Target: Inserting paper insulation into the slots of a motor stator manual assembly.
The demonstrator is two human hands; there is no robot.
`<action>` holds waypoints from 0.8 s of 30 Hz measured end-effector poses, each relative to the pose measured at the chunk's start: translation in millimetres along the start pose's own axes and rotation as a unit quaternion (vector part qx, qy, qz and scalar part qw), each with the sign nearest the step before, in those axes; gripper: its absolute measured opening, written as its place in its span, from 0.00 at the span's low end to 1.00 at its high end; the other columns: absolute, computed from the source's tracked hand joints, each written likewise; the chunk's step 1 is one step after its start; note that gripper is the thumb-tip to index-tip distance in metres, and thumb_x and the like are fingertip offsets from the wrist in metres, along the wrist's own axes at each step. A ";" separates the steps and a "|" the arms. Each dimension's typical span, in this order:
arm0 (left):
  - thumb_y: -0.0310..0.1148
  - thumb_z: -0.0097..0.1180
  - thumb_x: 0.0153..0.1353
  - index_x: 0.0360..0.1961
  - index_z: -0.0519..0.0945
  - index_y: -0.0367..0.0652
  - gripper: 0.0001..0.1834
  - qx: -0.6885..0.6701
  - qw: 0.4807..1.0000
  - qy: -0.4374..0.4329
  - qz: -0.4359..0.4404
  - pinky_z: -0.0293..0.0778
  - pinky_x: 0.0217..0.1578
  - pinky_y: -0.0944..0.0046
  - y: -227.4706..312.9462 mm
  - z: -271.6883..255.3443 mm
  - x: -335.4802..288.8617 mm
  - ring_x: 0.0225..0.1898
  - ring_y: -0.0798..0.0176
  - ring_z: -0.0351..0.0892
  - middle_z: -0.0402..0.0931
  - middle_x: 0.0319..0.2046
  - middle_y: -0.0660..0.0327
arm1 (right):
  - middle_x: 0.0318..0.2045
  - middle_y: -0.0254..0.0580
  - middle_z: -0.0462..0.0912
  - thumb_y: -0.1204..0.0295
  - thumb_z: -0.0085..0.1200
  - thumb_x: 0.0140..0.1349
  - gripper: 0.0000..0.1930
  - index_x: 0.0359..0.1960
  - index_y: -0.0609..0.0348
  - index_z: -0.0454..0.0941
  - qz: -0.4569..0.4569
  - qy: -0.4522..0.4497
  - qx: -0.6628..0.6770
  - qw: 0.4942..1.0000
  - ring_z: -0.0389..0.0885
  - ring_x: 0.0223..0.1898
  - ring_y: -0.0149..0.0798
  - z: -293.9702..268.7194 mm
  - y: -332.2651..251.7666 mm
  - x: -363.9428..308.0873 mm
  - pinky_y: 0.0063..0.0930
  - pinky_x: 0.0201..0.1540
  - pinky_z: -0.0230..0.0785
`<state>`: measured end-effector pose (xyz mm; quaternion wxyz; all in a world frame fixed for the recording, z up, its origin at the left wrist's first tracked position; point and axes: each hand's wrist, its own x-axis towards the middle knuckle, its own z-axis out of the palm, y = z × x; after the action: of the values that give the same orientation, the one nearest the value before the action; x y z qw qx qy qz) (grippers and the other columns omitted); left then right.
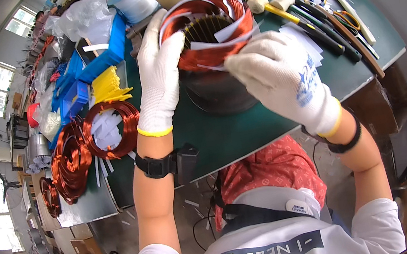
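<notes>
Stator (220, 91) upright on the table (194, 153), long axis near vertical, bore upward. Left hand (159, 75): fingers clasp the copper winding (227, 53). Right hand (281, 75): fingers bunched; cannot tell whether pinching.

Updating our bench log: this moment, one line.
left hand: holding copper winding, left rim | right hand: at winding, near right edge | beneath: dark cylinder

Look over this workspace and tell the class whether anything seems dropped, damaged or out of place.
Yes: a few white strips lie scattered on the floor below the bench. Similar strips are on the bench, so these look dropped. The copper winding shows no clear damage.
</notes>
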<state>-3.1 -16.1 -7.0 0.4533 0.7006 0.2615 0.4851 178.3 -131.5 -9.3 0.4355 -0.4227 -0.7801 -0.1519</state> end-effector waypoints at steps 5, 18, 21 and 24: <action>0.31 0.51 0.60 0.63 0.66 0.28 0.30 -0.106 0.988 -0.111 -0.013 0.66 0.58 0.67 -11.1 -30.3 25.6 0.56 0.65 0.72 0.74 0.55 0.54 | 0.32 0.43 0.83 0.75 0.60 0.55 0.12 0.42 0.63 0.83 0.131 0.031 0.190 0.973 0.82 0.32 0.37 -46.1 -6.5 26.1 0.29 0.37 0.72; 0.36 0.56 0.66 0.42 0.81 0.35 0.13 0.218 0.966 -0.049 -0.132 0.69 0.35 0.76 26.5 -68.6 15.2 0.33 0.79 0.72 0.80 0.34 0.68 | 0.49 0.48 0.79 0.69 0.48 0.58 0.26 0.59 0.68 0.71 0.174 -0.269 0.442 0.838 0.76 0.50 0.37 33.4 108.7 81.5 0.26 0.56 0.67; 0.33 0.54 0.66 0.44 0.80 0.32 0.14 0.295 0.931 -0.141 -0.161 0.71 0.40 0.72 37.4 -63.0 42.0 0.36 0.75 0.74 0.81 0.35 0.65 | 0.48 0.46 0.78 0.74 0.45 0.51 0.30 0.60 0.68 0.70 0.290 -0.188 0.478 0.807 0.74 0.49 0.35 25.8 91.1 72.1 0.25 0.55 0.66; 0.33 0.53 0.66 0.43 0.80 0.32 0.13 0.351 0.906 -0.167 -0.165 0.72 0.39 0.72 42.3 -46.5 55.2 0.36 0.75 0.74 0.81 0.34 0.64 | 0.52 0.47 0.77 0.74 0.44 0.51 0.30 0.60 0.67 0.70 0.306 -0.146 0.443 0.830 0.74 0.52 0.36 17.0 82.6 68.5 0.25 0.58 0.64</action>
<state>-27.2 27.0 60.5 0.2891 0.8319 0.4474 0.1557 216.3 -35.9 25.4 0.4814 -0.4188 -0.6488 0.4147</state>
